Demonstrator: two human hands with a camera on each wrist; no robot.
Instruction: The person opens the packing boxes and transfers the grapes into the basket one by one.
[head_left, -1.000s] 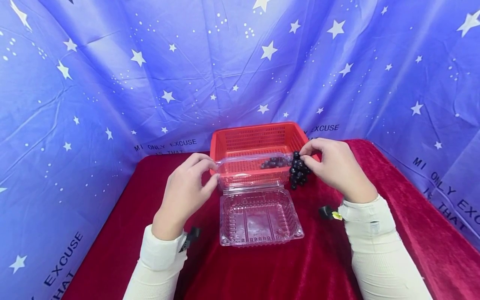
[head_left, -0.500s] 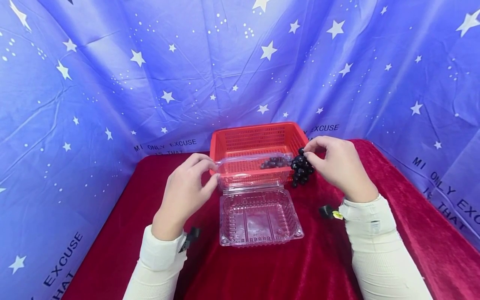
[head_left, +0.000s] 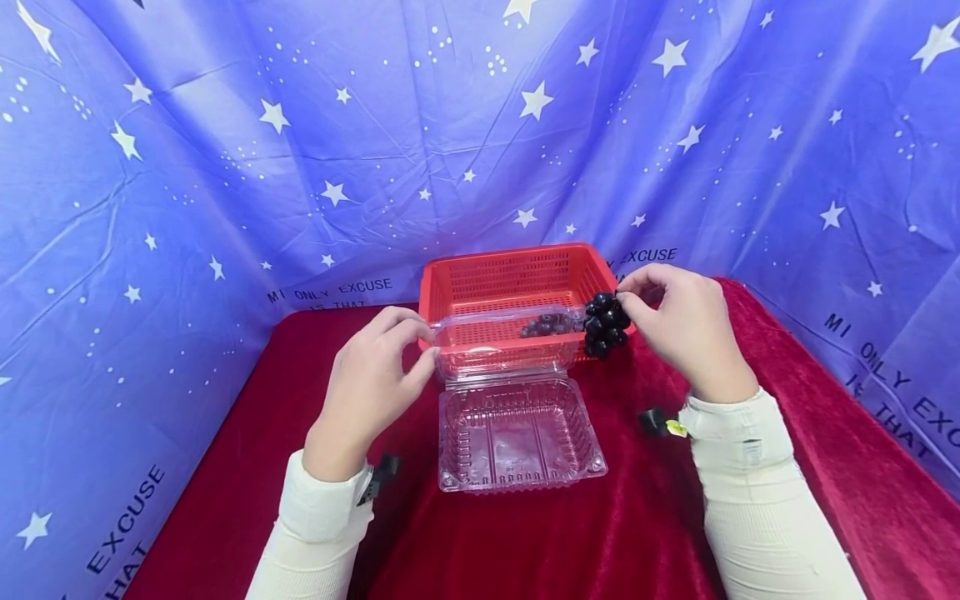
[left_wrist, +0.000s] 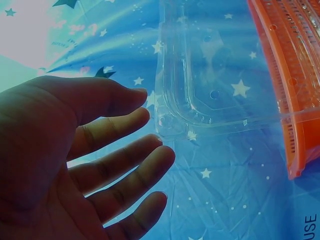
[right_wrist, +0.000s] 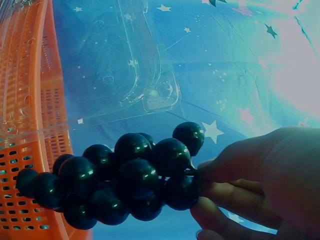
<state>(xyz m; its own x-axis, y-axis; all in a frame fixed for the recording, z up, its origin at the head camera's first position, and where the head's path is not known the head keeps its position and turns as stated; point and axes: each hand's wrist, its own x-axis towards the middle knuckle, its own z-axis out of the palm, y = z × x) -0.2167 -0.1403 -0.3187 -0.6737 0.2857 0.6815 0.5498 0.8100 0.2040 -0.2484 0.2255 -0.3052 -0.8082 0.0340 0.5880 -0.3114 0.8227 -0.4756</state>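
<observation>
My right hand point(head_left: 678, 329) pinches a bunch of black grapes point(head_left: 606, 323) by its stem, between thumb and fingers. The bunch hangs at the right front corner of the red basket, overlapping it in the head view; round glossy grapes point(right_wrist: 137, 177) fill the right wrist view. My left hand point(head_left: 378, 379) is at the left corner of a raised clear lid point(head_left: 480, 360). In the left wrist view its fingers are spread and loosely bent, with fingertips point(left_wrist: 159, 142) right at the lid's corner. The clear plastic clamshell's base point(head_left: 521, 437) lies toward me, hinged to that lid.
Behind the lid stands the red slotted basket point(head_left: 517, 265), with more dark grapes point(head_left: 551, 323) showing through the lid. Red velvet cloth point(head_left: 465, 542) covers the table. A blue star-printed curtain point(head_left: 420, 125) hangs around the back and sides.
My right hand has risen a little and moved right, lifting the grape bunch with it. My left hand, the clamshell and the basket have stayed put.
</observation>
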